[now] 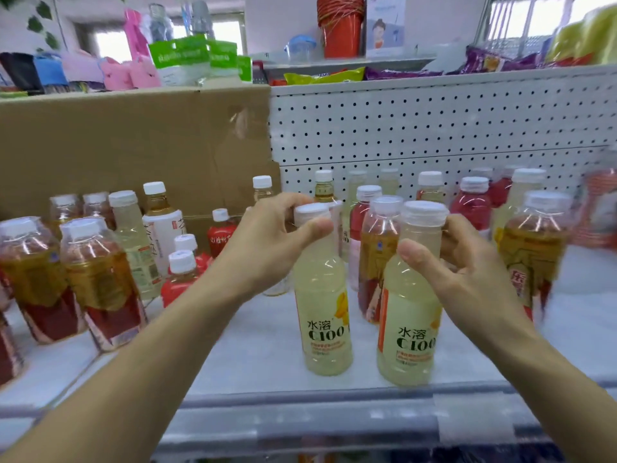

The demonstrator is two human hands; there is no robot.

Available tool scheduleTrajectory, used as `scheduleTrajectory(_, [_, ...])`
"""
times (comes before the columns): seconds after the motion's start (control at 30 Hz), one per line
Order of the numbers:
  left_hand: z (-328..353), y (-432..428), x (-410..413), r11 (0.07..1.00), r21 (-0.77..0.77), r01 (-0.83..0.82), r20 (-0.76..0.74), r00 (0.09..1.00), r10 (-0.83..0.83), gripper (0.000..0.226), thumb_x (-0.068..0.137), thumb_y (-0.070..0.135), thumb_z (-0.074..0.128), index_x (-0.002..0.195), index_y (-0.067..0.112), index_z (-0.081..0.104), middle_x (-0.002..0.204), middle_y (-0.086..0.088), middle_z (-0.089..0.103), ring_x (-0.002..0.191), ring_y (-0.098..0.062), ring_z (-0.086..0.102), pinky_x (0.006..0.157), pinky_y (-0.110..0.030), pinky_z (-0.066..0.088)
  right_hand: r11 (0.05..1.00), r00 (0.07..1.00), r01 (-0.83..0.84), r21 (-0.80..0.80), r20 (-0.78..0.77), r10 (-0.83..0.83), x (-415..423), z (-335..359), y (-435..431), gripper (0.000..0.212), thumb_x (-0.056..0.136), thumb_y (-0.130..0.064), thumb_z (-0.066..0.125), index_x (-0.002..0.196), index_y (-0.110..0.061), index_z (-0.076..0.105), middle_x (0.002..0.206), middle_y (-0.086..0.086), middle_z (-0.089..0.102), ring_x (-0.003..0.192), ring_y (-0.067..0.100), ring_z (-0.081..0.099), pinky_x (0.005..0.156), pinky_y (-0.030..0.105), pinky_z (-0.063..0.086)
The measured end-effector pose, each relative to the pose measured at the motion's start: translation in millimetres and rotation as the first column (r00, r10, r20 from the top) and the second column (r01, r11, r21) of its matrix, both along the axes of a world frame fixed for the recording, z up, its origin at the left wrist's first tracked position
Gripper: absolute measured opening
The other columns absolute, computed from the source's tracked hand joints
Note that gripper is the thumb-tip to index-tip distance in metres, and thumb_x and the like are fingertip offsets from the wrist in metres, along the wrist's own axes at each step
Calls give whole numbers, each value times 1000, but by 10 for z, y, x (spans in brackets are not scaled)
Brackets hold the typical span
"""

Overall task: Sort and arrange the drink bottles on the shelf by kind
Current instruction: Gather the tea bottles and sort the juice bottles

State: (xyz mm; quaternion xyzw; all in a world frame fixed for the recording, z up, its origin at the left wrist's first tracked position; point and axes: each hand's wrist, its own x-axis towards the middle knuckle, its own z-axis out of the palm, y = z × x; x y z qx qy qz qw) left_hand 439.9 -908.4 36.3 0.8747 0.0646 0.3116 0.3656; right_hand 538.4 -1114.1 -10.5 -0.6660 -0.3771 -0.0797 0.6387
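Observation:
Two pale yellow C100 bottles stand upright side by side near the shelf's front edge. My left hand [273, 242] grips the neck and cap of the left C100 bottle [325, 315]. My right hand [467, 272] holds the neck of the right C100 bottle [409, 332], thumb in front. Behind them stand mixed bottles: an amber tea bottle [377, 262], red drink bottles [472, 205] and more pale yellow ones. At the left are two amber-and-red tea bottles [100, 279] and small red bottles [182, 279].
The white shelf [260, 349] has a grey front rail [300, 416]. A cardboard sheet [133, 145] and a white pegboard [434, 128] form the back wall. Another amber bottle [534, 255] stands at the right. Snack packets and cups sit on the shelf above.

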Motion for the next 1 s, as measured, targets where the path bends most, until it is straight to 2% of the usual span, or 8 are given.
scheduleTrajectory(0.17, [-12,-384,264,999,-24,47,13,999,-46,48,75,59,67,111,28,67,98,8,74,92,-15,71,83,-49,59,986,986,167,-22,-6,-168,277,-55,-322,26,85,-39,71,108,-35,58,106,-20,70,99,-2,65,89,36,53])
scheduleTrajectory(0.43, [-41,-593,408,998,-49,44,5,999,-44,53,88,47,68,133,22,57,112,6,68,99,-14,66,88,-44,57,980,983,174,-97,-39,-179,312,-35,-270,37,85,-39,72,115,-31,53,108,-16,66,99,-3,63,83,28,52])
scheduleTrajectory(0.53, [-61,-618,299,995,-55,88,-4,996,-88,55,91,41,66,141,27,47,115,15,63,102,-1,61,89,-28,54,972,974,214,-92,-56,-220,279,-62,-229,47,86,-43,70,125,-30,47,114,-17,60,102,-2,59,91,31,49])
scheduleTrajectory(0.6, [-139,-591,154,993,-48,104,-5,995,-104,57,93,37,65,145,31,41,118,23,57,99,9,55,85,-18,46,940,940,340,-24,32,-339,212,-68,-182,55,88,-47,67,133,-28,41,126,-7,54,116,11,53,101,36,44])
scheduleTrajectory(0.7, [-377,-372,-139,991,118,-57,157,987,38,61,93,33,67,147,27,39,139,15,47,123,3,45,106,-23,38,869,816,457,190,300,-494,-39,38,-74,57,89,-38,63,137,-17,38,134,5,47,123,30,48,103,49,42])
scheduleTrajectory(0.83, [-776,117,-520,886,189,-424,412,853,321,76,85,27,76,148,15,34,149,0,35,142,-11,29,120,-33,26,940,705,196,279,627,-333,-521,232,342,44,92,-16,59,133,-12,44,125,-10,42,122,25,47,103,48,42])
scheduleTrajectory(0.93, [-961,484,-760,853,-45,-519,220,828,516,104,76,26,84,155,19,17,156,2,21,146,-15,20,121,-36,20,988,790,47,149,600,-128,-694,279,899,40,91,-15,62,129,-13,50,125,-11,49,119,15,52,103,37,44])
scheduleTrajectory(1.0, [-1026,734,-851,846,-147,-513,14,854,521,120,70,20,88,158,24,6,161,2,14,149,-16,17,120,-36,17,1000,926,-7,9,377,3,-679,313,1315,46,92,-19,65,134,-17,47,133,-8,50,125,8,47,107,29,40])
